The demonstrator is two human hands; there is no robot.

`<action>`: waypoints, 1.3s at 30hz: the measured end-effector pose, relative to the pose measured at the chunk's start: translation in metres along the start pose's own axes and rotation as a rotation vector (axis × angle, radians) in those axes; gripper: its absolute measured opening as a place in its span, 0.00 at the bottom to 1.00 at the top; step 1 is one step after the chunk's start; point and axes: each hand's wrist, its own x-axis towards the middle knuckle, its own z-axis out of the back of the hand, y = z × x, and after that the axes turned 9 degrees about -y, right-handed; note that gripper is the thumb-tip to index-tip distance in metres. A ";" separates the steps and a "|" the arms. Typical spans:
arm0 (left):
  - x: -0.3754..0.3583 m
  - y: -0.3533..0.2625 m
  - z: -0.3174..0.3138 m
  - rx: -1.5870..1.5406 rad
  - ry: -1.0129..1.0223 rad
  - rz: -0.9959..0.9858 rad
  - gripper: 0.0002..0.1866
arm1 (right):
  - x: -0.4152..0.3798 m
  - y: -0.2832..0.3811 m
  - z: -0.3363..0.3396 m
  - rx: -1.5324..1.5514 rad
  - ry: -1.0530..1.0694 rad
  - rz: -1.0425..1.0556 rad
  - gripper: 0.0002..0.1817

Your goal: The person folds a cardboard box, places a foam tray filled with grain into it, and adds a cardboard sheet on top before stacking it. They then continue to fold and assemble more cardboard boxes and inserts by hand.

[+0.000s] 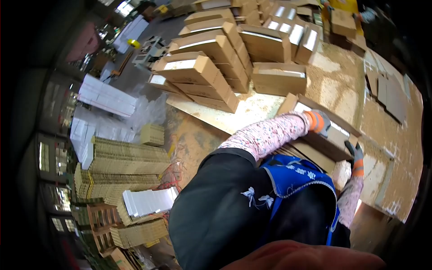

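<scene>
An open long cardboard box [321,143] lies in front of me, with white contents [339,129] showing inside. Across its middle rests my left hand [318,123], in a grey and orange glove, its fingers lying down over the white contents. At the box's right end is my right hand [356,157], gloved the same way. Its thumb and fingers straddle the end of the box and grip it; the fingertips are partly hidden. Both forearms wear pink patterned sleeves.
Stacked cardboard boxes [204,83] with white contents stand on the worktable [265,104]. Flat cardboard pieces [389,96] lie to the right. Stacks of flat cardboard [128,157] and white slabs [150,201] fill the left floor. Another person's gloved hand [366,17] shows at the far end.
</scene>
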 end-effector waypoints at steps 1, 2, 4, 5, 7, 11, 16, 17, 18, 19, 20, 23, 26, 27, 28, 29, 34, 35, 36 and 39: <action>-0.004 -0.002 0.003 0.012 -0.071 -0.015 0.23 | 0.000 0.006 -0.003 -0.082 -0.057 -0.055 0.32; -0.010 -0.005 0.012 -0.080 -0.065 -0.008 0.24 | 0.010 -0.001 0.001 -0.085 -0.060 -0.019 0.32; -0.017 -0.006 0.021 -0.282 0.000 0.049 0.26 | -0.001 0.001 0.007 -0.136 0.066 0.100 0.33; -0.028 -0.005 0.019 -0.308 -0.144 0.064 0.24 | -0.014 0.014 0.003 -0.028 0.079 -0.017 0.37; -0.063 -0.011 0.055 -0.362 -0.415 0.059 0.20 | -0.011 0.010 -0.003 0.102 0.010 -0.006 0.41; -0.106 0.097 0.037 -0.838 -0.903 0.337 0.13 | 0.010 -0.018 -0.008 0.310 -0.002 0.056 0.38; -0.096 0.108 -0.034 -1.561 -0.254 0.566 0.34 | 0.006 -0.013 -0.010 0.395 0.019 0.011 0.40; -0.095 0.063 0.006 -0.970 -0.144 0.795 0.30 | 0.005 -0.015 -0.011 0.410 0.018 0.016 0.40; -0.090 0.067 0.000 -1.069 -0.194 0.682 0.31 | 0.004 -0.014 -0.012 0.453 0.016 0.008 0.36; -0.084 0.071 -0.003 -1.165 -0.245 0.565 0.33 | 0.002 -0.013 -0.012 0.446 0.019 0.008 0.36; -0.082 0.077 -0.004 -1.172 -0.253 0.569 0.33 | 0.000 -0.012 -0.012 0.406 0.024 0.026 0.35; -0.086 0.069 0.008 -0.959 -0.156 0.597 0.34 | 0.016 -0.045 -0.001 0.270 0.198 0.104 0.33; -0.085 0.083 -0.009 -1.017 -0.221 0.608 0.38 | 0.059 -0.129 0.014 0.433 0.280 0.420 0.37; -0.085 0.082 -0.006 -1.020 -0.230 0.618 0.38 | 0.059 -0.125 0.012 0.429 0.293 0.417 0.37; -0.087 0.078 -0.002 -1.015 -0.233 0.611 0.39 | 0.047 -0.120 0.009 0.044 0.111 0.721 0.40; -0.090 0.076 -0.002 -1.009 -0.230 0.603 0.40 | 0.028 -0.109 0.005 -0.352 -0.083 1.002 0.44; -0.097 0.025 0.061 -0.806 -0.202 0.723 0.41 | 0.011 -0.084 0.000 -0.329 -0.069 0.852 0.43; -0.103 0.036 0.051 -0.814 -0.208 0.726 0.41 | 0.003 -0.073 -0.003 -0.198 -0.018 0.735 0.42; -0.109 0.055 0.030 -1.014 -0.249 0.675 0.38 | -0.004 -0.057 -0.009 -0.070 0.032 0.617 0.40; -0.117 0.092 -0.009 -1.230 -0.253 0.590 0.34 | -0.028 -0.003 -0.027 0.309 0.164 0.247 0.36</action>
